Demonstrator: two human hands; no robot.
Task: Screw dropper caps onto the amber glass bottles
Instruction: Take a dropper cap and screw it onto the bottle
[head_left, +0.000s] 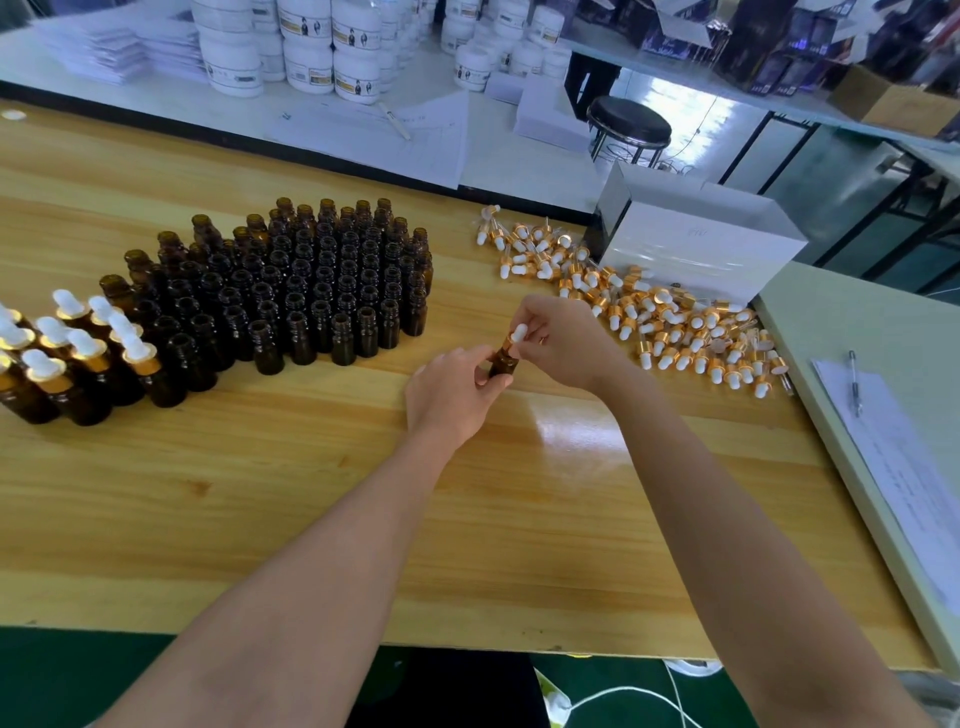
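- Head view: the left hand (457, 387) holds a small amber glass bottle (503, 362) by its body, fingers and thumb curled round it, over the middle of the pale wooden worktable (311, 493), nearer its right edge than its left
- The right hand (558, 343) pinches a dropper cap with a white rubber bulb and gold collar (518, 332) from above, fingertips closed on it; the cap sits at the bottle's neck, and whether the threads have caught cannot be told
- If the cap goes on tilted it would likely cross-thread, or the glass pipette could strike the rim and chip
- Pinching the soft bulb and not the collar may let it twist without turning the thread, leaving a loose cap
- The block of open amber bottles (311, 291) stands close to the left hand toward the far edge, so a careless put-down could topple a row into the finished capped bottles (78, 358) at the left edge
- The loose heap of gold-and-white caps (675, 322) spreads toward the right edge, where a sweeping wrist might roll some off
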